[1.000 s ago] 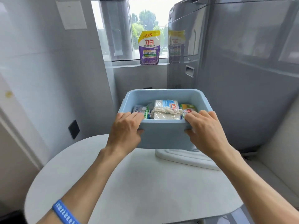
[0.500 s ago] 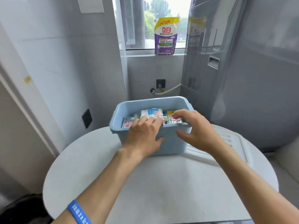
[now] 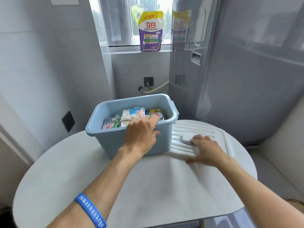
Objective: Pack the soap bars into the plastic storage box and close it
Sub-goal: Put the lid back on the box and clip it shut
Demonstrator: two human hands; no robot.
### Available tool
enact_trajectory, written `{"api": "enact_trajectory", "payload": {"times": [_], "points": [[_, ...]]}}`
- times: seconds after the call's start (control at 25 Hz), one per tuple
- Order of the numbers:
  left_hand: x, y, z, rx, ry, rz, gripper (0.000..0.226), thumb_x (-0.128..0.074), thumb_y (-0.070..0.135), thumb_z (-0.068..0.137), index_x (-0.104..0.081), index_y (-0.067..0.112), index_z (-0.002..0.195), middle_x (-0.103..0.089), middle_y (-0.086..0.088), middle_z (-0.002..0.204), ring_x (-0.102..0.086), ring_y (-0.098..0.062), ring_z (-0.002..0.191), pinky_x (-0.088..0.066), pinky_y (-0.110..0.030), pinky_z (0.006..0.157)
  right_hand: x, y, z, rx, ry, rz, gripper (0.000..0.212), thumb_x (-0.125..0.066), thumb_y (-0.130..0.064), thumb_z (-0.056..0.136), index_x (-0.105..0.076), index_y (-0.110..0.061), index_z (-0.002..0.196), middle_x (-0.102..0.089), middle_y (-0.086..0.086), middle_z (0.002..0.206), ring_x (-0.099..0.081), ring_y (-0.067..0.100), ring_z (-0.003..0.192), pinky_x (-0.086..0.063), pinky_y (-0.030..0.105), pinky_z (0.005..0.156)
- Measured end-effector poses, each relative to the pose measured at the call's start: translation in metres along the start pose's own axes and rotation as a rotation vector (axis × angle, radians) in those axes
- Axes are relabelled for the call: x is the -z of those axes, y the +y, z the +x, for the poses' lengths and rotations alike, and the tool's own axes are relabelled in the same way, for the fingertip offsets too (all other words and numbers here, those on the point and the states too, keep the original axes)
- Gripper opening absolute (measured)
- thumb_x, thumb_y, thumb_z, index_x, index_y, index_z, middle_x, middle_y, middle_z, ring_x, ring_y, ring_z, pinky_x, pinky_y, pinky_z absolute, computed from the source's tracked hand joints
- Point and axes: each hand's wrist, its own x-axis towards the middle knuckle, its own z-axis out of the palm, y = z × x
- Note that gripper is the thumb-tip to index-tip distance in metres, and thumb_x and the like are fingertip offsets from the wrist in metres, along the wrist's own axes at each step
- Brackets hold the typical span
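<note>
A light blue plastic storage box [image 3: 105, 137] stands open on the round white table [image 3: 82, 178]. Several wrapped soap bars [image 3: 131, 115] lie packed inside it. My left hand [image 3: 141, 134] grips the box's near rim, fingers hooked over the edge. The white ribbed lid [image 3: 205, 132] lies flat on the table just right of the box, partly under it. My right hand [image 3: 205, 150] rests spread on the lid, fingertips at its grey handle [image 3: 184, 140].
A purple and yellow detergent pouch [image 3: 150, 31] stands on the window sill behind. A tall grey appliance [image 3: 246, 71] fills the right side. A wall socket with a white hose [image 3: 154, 88] sits behind the box. The table's near edge drops off at bottom right.
The box came down from the air onto the table. My right hand let go of its rim and moved right onto the lid. My left hand stays on the rim.
</note>
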Motion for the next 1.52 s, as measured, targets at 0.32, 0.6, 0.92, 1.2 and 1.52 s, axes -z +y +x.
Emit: {"api": "enact_trajectory", "payload": {"times": [0.32,0.6,0.92,1.2,1.52], "points": [[0.006,-0.014,0.004,0.058,0.079,-0.077,0.029,-0.085,0.028,0.067,-0.064,0.012,0.081,-0.07,-0.012,0.07,-0.062,-0.037,0.063,-0.039,-0.034,0.056,0.03,0.032,-0.024,-0.278,0.192,0.174,0.064,-0.069,-0.071,0.048,-0.054,-0.016,0.077,-0.053,0.0,0.097,-0.051,0.022,0.087,-0.045,0.039,0.072],[0.006,0.005,-0.002,0.013,-0.156,-0.238,0.023,-0.071,0.036,0.079,-0.07,0.023,0.098,-0.073,0.0,0.092,-0.063,-0.027,0.089,-0.047,-0.034,0.077,0.072,0.008,-0.039,-0.221,0.439,0.688,0.056,-0.083,-0.049,0.065,-0.058,-0.019,0.105,-0.051,-0.002,0.117,-0.051,0.016,0.103,-0.042,0.036,0.081],[0.045,-0.117,-0.022,1.029,0.264,-0.667,0.024,-0.052,0.034,0.092,-0.062,0.017,0.105,-0.063,-0.005,0.111,-0.057,-0.026,0.102,-0.042,-0.035,0.084,0.103,-0.088,-0.026,0.218,0.45,0.673,0.065,-0.081,-0.062,0.055,-0.066,-0.022,0.104,-0.057,-0.014,0.115,-0.059,0.013,0.101,-0.049,0.035,0.087],[0.059,-0.139,-0.044,0.99,0.115,-0.988,0.033,-0.051,0.043,0.095,-0.069,0.016,0.094,-0.072,0.001,0.093,-0.065,-0.016,0.089,-0.047,-0.031,0.076,0.092,-0.166,0.024,0.567,0.248,0.296,0.038,-0.076,-0.052,0.067,-0.07,-0.028,0.096,-0.061,-0.018,0.107,-0.06,0.015,0.09,-0.05,0.035,0.08],[0.046,-0.131,-0.036,1.006,0.176,-0.963,0.012,-0.07,0.022,0.085,-0.065,0.017,0.094,-0.066,0.005,0.089,-0.062,-0.012,0.081,-0.047,-0.029,0.072,0.072,-0.139,0.033,0.42,0.633,0.29,0.02,-0.064,-0.019,0.087,-0.078,-0.024,0.101,-0.075,-0.008,0.112,-0.068,0.024,0.099,-0.048,0.035,0.087]]}}
